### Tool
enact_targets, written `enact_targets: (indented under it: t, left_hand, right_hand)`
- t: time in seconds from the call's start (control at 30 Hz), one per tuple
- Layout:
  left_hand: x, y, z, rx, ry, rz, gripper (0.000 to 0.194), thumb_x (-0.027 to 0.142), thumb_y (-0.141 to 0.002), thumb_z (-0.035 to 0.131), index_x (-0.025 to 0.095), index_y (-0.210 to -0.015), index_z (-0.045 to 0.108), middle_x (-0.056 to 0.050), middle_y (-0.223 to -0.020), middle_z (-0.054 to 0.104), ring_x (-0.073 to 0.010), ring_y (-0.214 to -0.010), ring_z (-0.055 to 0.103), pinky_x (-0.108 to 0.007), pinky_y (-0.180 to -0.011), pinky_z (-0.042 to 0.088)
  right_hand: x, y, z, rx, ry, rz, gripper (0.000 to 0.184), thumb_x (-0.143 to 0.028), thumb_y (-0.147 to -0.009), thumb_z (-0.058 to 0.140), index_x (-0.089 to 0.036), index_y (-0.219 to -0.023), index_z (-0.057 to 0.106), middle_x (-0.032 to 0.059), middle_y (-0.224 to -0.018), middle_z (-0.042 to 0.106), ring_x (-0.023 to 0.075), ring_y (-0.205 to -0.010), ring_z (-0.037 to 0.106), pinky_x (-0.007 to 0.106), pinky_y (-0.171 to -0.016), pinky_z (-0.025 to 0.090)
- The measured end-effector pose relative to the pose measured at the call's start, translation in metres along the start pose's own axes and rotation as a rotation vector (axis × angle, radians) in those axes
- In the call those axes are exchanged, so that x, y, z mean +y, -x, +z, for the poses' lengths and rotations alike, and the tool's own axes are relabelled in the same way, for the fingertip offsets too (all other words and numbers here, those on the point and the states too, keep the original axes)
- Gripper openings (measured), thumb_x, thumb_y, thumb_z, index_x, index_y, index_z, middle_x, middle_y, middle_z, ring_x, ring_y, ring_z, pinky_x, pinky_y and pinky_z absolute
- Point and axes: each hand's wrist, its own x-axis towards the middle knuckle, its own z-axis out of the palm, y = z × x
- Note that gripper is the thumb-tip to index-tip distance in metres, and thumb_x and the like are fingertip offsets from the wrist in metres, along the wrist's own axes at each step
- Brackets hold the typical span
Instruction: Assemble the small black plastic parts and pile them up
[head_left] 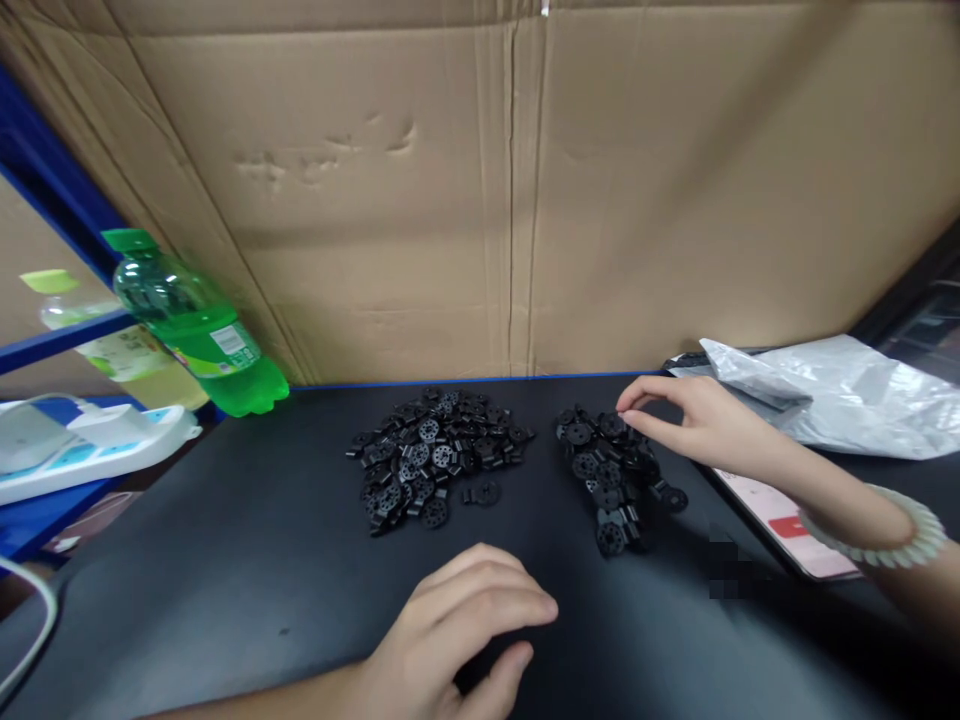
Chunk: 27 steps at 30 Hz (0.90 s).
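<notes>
Two heaps of small black plastic parts, each with a round perforated disc and a short tab, lie on the black table (247, 560). My right hand (701, 420) reaches over the far edge of the right heap (607, 470), thumb and forefinger tips pinched together right at the parts. Whatever is between those tips is too small or hidden to make out. In front of the left heap (431, 450), my left hand (465, 630) hovers low with fingers bent and the thumb apart; nothing shows in it. A single black part (484, 494) lies just off the left heap.
A leaning green bottle (202, 330), a paler bottle (120, 350) and a white power strip (112, 455) are at the left by a blue frame (56, 190). A phone (780, 520) and silvery plastic bag (847, 395) lie right. Cardboard (390, 200) stands behind.
</notes>
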Motion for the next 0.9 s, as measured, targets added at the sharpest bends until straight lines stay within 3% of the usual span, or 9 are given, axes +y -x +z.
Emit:
enact_targets:
  t: [0.17,0.33,0.47,0.57,0.67,0.77,0.83,0.9]
  left_hand:
    - [0.008,-0.006,-0.007,-0.224,-0.112,0.036,0.036,0.002,-0.084,0.056,0.016,-0.117,0.061,-0.014,-0.1,0.075,-0.0237,-0.092,0.07,-0.034,-0.086,0.059]
    - [0.008,-0.003,-0.011,-0.326,-0.31,0.147,0.034,0.005,-0.088,0.052,0.016,-0.118,0.061,-0.011,-0.103,0.077,-0.0244,-0.098,0.071,-0.034,-0.09,0.058]
    - [-0.004,0.001,-0.009,-0.302,-0.472,0.102,0.037,0.007,-0.086,0.052,0.011,-0.122,0.06,-0.015,-0.116,0.073,-0.0288,-0.108,0.067,-0.046,-0.101,0.053]
    - [-0.012,0.003,-0.007,-0.308,-0.626,-0.041,0.046,0.019,-0.088,0.059,0.004,-0.132,0.054,-0.024,-0.135,0.06,-0.0398,-0.126,0.055,-0.061,-0.105,0.045]
    - [-0.012,0.005,-0.005,-0.354,-0.643,-0.154,0.059,0.028,-0.086,0.066,0.0,-0.136,0.05,-0.029,-0.141,0.053,-0.0445,-0.133,0.046,-0.061,-0.104,0.046]
    - [-0.008,0.006,-0.005,-0.371,-0.514,-0.109,0.041,0.019,-0.089,0.059,0.005,-0.128,0.056,-0.02,-0.13,0.063,-0.0343,-0.123,0.057,-0.049,-0.104,0.05]
    - [-0.007,0.005,-0.005,-0.344,-0.472,-0.046,0.031,0.009,-0.092,0.05,0.009,-0.121,0.06,-0.016,-0.123,0.067,-0.0284,-0.116,0.06,-0.043,-0.103,0.051]
    - [-0.009,0.003,-0.005,-0.321,-0.48,-0.037,0.031,0.006,-0.092,0.048,0.01,-0.12,0.061,-0.015,-0.123,0.067,-0.0287,-0.117,0.058,-0.043,-0.101,0.051]
  right_hand:
    - [-0.003,0.002,0.006,-0.058,0.029,0.003,0.029,-0.037,-0.096,0.044,-0.019,-0.094,0.067,0.0038,-0.074,0.071,0.0211,-0.067,0.064,0.033,-0.062,0.044]
    - [-0.001,0.0,0.007,-0.024,0.035,-0.001,0.03,-0.039,-0.097,0.042,-0.019,-0.097,0.066,0.0062,-0.086,0.073,0.0216,-0.071,0.064,0.034,-0.064,0.044]
    - [-0.015,0.009,0.015,0.153,-0.05,-0.037,0.025,-0.037,-0.096,0.046,-0.022,-0.095,0.065,0.0069,-0.089,0.073,0.0237,-0.078,0.065,0.035,-0.067,0.045]
    - [-0.043,0.027,0.028,0.233,-0.201,-0.117,0.016,-0.031,-0.095,0.05,-0.023,-0.092,0.064,0.0052,-0.087,0.07,0.0222,-0.08,0.065,0.035,-0.071,0.047]
    - [-0.073,0.048,0.046,0.104,-0.39,-0.233,0.014,-0.023,-0.096,0.049,-0.024,-0.092,0.062,0.0034,-0.083,0.068,0.0183,-0.076,0.064,0.03,-0.068,0.049]
    - [-0.091,0.063,0.065,-0.058,-0.531,-0.262,0.016,-0.019,-0.095,0.048,-0.022,-0.088,0.062,0.0031,-0.078,0.068,0.0163,-0.072,0.064,0.027,-0.065,0.05]
    - [-0.094,0.067,0.076,-0.101,-0.61,-0.218,0.016,-0.019,-0.093,0.049,-0.021,-0.085,0.062,0.0027,-0.075,0.068,0.0157,-0.068,0.064,0.026,-0.063,0.049]
    - [-0.092,0.069,0.085,-0.11,-0.696,-0.101,0.015,-0.02,-0.091,0.05,-0.021,-0.083,0.062,0.0023,-0.073,0.067,0.0159,-0.066,0.062,0.026,-0.062,0.048]
